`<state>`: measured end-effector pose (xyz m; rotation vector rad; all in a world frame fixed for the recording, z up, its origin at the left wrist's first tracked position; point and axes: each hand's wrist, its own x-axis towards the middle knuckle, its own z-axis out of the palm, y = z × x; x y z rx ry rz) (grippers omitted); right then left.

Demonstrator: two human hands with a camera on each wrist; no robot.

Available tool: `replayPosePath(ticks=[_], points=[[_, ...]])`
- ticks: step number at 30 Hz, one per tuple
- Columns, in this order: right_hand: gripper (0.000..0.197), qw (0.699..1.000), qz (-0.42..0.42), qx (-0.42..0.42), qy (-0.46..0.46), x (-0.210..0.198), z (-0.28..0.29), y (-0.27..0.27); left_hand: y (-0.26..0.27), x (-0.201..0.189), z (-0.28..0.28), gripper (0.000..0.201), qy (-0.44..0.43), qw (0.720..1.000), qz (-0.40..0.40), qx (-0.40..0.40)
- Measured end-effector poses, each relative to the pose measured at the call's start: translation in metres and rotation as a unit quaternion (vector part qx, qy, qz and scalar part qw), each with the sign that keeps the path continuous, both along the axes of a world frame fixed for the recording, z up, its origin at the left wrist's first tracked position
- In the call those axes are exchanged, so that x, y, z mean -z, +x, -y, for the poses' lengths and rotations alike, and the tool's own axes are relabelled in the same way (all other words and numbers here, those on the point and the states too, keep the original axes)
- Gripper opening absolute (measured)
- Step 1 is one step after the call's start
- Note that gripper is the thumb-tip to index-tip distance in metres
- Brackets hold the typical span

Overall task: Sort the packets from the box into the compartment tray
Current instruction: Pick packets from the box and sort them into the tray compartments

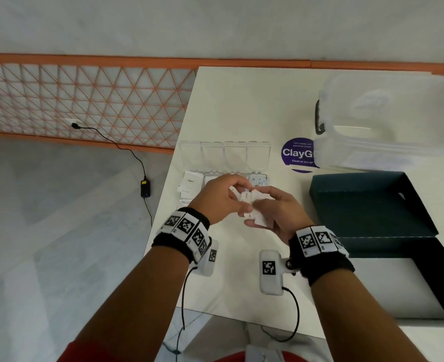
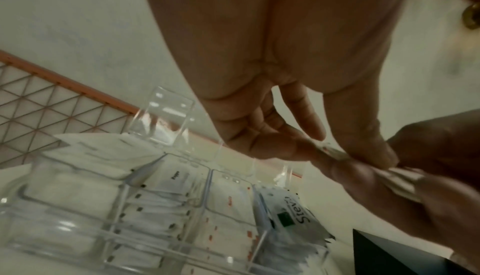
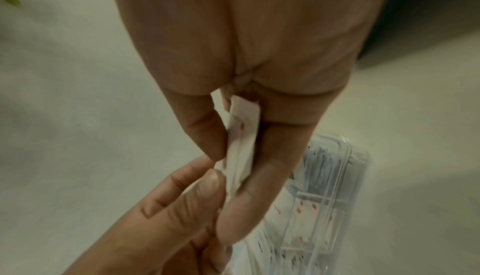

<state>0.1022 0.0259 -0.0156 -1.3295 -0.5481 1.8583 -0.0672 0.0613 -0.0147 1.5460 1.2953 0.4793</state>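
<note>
packets [image 1: 252, 205], a small white stack, sit pinched in the right hand [image 1: 275, 215] above the table's [image 1: 241, 100] left edge, over the compartment tray [image 1: 226, 163]. left hand [image 1: 218, 197] pinches one off the stack: mid-sort, i'd judge. next: read its print and pick the matching compartment. labels blur; stack count unclear; the box [image 1: 372, 202] interior is dark.

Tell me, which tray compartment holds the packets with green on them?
The end compartment of the compartment tray, the one nearest the dark box. Its packets carry a green patch and dark lettering; the neighbouring compartment's packets show red marks instead.
</note>
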Motion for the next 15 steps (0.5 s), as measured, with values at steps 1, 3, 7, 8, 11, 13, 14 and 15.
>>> replayPosePath(ticks=[1, 3, 7, 8, 11, 13, 14, 15], points=[[0.019, 1.0, 0.003, -0.001, 0.001, 0.001, 0.0, -0.003, -0.004, 0.001, 0.001, 0.042, -0.011, 1.0, 0.01, -0.003], [0.013, 1.0, 0.006, -0.001, -0.002, 0.001, 0.0, -0.008, -0.01, 0.002, 0.003, 0.046, -0.035, 0.999, 0.038, -0.004], [0.019, 0.998, 0.046, -0.044, -0.004, 0.002, -0.001, -0.015, -0.017, 0.003, 0.005, 0.042, -0.047, 0.996, 0.069, 0.024], [0.023, 0.996, 0.06, -0.058, -0.007, 0.002, -0.001, -0.016, -0.017, 0.004, 0.005, 0.042, -0.052, 0.995, 0.074, 0.03], [0.043, 0.993, 0.043, -0.106, -0.011, 0.0, -0.002, -0.018, -0.018, 0.007, 0.003, 0.039, -0.057, 0.996, 0.056, 0.031], [0.034, 0.994, 0.003, -0.11, -0.017, -0.001, -0.002, -0.015, -0.021, 0.009, -0.001, 0.031, -0.053, 0.998, 0.044, 0.009], [0.025, 0.995, -0.009, -0.098, -0.018, -0.001, -0.002, -0.012, -0.022, 0.008, -0.003, 0.025, -0.052, 0.998, 0.047, -0.003], [0.021, 0.996, -0.015, -0.085, -0.015, 0.0, -0.001, -0.01, -0.023, 0.007, -0.006, 0.02, -0.053, 0.997, 0.051, -0.013]])
